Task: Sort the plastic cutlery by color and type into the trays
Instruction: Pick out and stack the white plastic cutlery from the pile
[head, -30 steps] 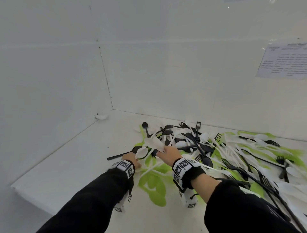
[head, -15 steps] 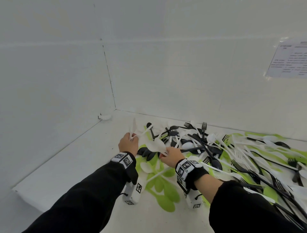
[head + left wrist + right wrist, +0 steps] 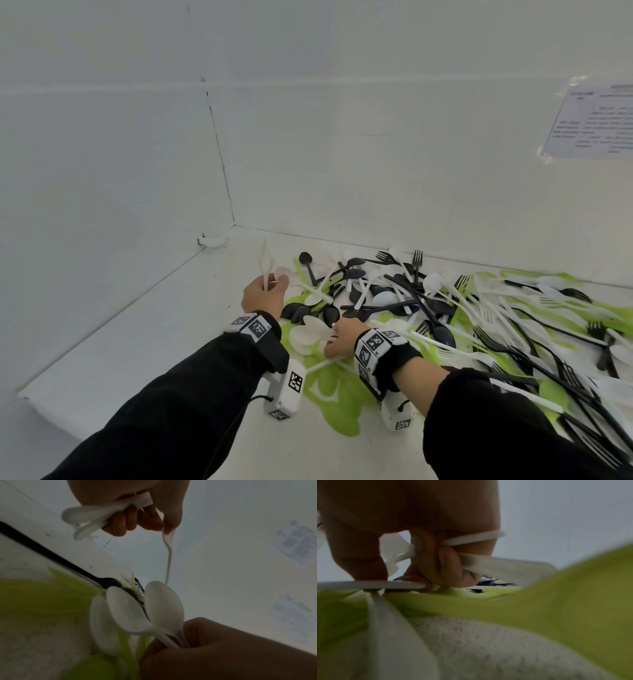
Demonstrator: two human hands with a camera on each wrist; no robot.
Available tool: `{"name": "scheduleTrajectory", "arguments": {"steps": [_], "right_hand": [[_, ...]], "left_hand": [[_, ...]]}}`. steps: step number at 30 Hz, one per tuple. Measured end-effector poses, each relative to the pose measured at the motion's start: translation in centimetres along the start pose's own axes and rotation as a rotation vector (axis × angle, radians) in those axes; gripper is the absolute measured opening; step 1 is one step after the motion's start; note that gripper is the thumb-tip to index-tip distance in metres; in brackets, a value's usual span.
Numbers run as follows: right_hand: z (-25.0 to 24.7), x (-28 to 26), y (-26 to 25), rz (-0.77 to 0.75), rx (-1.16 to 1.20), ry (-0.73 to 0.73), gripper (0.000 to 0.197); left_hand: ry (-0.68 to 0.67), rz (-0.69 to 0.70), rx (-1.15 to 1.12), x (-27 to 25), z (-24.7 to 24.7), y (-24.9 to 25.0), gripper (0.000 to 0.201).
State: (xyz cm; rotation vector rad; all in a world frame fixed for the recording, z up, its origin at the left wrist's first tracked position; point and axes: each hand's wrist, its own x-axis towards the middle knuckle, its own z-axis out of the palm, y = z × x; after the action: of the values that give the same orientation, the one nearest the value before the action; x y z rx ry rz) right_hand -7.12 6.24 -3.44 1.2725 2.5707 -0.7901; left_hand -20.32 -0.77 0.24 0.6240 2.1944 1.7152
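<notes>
A tangled pile of black and white plastic cutlery (image 3: 428, 298) lies on a white table with a green leaf print (image 3: 329, 387). At the pile's left edge my left hand (image 3: 270, 286) grips several white spoons (image 3: 265, 263) by the handles, their ends pointing up. In the left wrist view this hand (image 3: 137, 520) curls round the white spoons (image 3: 85, 519), and one thin white handle (image 3: 169, 555) hangs down from it. My right hand (image 3: 334, 337) is low over the table and holds white spoons (image 3: 311, 329), bowls pointing left. Its fingers (image 3: 436, 563) wrap the white handles (image 3: 471, 539). No tray is in view.
White walls close the table at the left and back and meet in a corner. A small white object (image 3: 212, 241) sits in that corner. A printed sheet (image 3: 596, 120) is taped to the right of the back wall. Bare tabletop (image 3: 137, 325) stretches left of my hands.
My left hand has lifted away from the right hand, up and to the left, with white spoons in it. My right hand stayed at the pile's near edge with its white spoons.
</notes>
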Motion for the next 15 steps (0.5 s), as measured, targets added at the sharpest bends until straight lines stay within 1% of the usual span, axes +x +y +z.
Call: {"name": "scheduleTrajectory", "arguments": {"steps": [1, 2, 4, 6, 9, 11, 12, 14, 15], "right_hand": [[0.11, 0.04, 0.01, -0.001, 0.004, -0.005, 0.022], [0.2, 0.08, 0.02, -0.022, 0.005, -0.006, 0.02], [0.45, 0.05, -0.08, -0.058, 0.002, -0.012, 0.016], [0.6, 0.08, -0.24, -0.075, 0.007, 0.011, 0.015], [0.51, 0.33, -0.19, -0.042, 0.039, 0.07, 0.014], [0.38, 0.36, -0.08, -0.045, 0.028, 0.069, 0.014], [0.41, 0.42, -0.01, -0.066, 0.018, 0.059, 0.016], [0.59, 0.42, -0.05, -0.106, -0.018, 0.031, 0.021], [0.66, 0.47, -0.13, -0.109, -0.037, 0.023, 0.02]], "left_hand": [[-0.001, -0.017, -0.043, -0.04, 0.13, 0.08, 0.023], [0.002, -0.026, -0.089, 0.09, 0.37, 0.1, 0.027], [-0.004, -0.057, -0.215, 0.11, 0.73, 0.25, 0.021], [-0.015, -0.097, -0.361, -0.15, 1.0, 0.51, 0.017], [-0.003, -0.145, -0.463, -0.18, 0.93, 0.81, 0.017], [0.002, -0.199, -0.564, -0.08, 0.76, 0.93, 0.016], [0.01, -0.212, -0.573, 0.13, 0.68, 0.72, 0.014], [0.023, -0.216, -0.501, 0.41, 0.56, 0.29, 0.011], [0.013, -0.225, -0.463, 0.49, 0.48, 0.13, 0.011]]}}
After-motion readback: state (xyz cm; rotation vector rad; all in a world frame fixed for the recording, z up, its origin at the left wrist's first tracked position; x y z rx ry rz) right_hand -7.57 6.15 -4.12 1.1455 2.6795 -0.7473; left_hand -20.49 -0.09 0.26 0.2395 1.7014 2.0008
